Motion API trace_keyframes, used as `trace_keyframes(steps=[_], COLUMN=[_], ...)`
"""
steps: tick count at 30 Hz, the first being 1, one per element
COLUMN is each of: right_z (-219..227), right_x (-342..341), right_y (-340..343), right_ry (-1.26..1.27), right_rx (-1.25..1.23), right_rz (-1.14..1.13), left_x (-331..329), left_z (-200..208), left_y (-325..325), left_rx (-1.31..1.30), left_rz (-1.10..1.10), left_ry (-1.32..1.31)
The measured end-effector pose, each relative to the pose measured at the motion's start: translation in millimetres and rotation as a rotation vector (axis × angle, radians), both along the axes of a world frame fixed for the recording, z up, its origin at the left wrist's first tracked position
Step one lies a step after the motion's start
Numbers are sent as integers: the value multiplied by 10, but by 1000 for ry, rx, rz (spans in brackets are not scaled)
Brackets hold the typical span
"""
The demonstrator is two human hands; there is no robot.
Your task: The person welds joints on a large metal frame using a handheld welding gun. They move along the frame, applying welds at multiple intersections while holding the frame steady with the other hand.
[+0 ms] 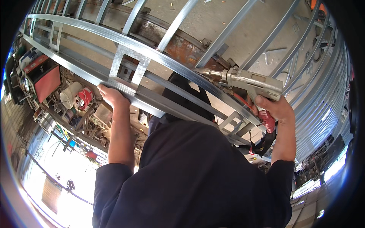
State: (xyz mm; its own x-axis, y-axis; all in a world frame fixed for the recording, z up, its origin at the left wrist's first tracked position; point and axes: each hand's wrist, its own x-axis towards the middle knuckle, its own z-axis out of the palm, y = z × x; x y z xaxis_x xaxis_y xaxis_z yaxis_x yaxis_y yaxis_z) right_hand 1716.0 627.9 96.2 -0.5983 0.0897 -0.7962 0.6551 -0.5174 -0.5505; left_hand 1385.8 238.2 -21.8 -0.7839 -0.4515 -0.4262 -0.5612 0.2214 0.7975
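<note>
A long frame of shiny square metal tubes (95, 36) runs across in front of my body. My left hand (113, 95) grips its near rail (72, 64), beside a rectangular metal bracket (141, 68) that joins the rails; some of its fingers are hidden. In my right hand (279, 109) is a grey pistol-shaped welding gun (254, 80). Red wrapping (267, 121) covers its handle, and a dark cable hangs below. The gun's nozzle (205, 71) points left, close to the frame's far rail; I cannot tell whether it touches.
Parallel metal bars (228, 34) stretch beyond the frame and curve down the right side. Rusty steel beams (178, 47) lie beneath them. On the left are a red box (46, 81), a white bucket (70, 94) and scrap pieces (89, 119). Hooked metal offcuts (268, 59) lie on the floor.
</note>
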Motion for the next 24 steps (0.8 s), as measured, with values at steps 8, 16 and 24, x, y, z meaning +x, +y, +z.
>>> trace_keyframes(steps=[8,16,24], right_z=[-37,-34,-26], right_x=[75,47,68], right_y=[34,6,34], right_ry=[37,86,57], right_rx=[-30,-5,29], right_rz=[31,68,112], left_x=[-32,-21,-29], left_z=[-92,-92,-49], left_y=[-122,-106,-85], left_rx=[13,25,15], left_rz=[-27,-28,-35], left_ry=[-8,5,-11])
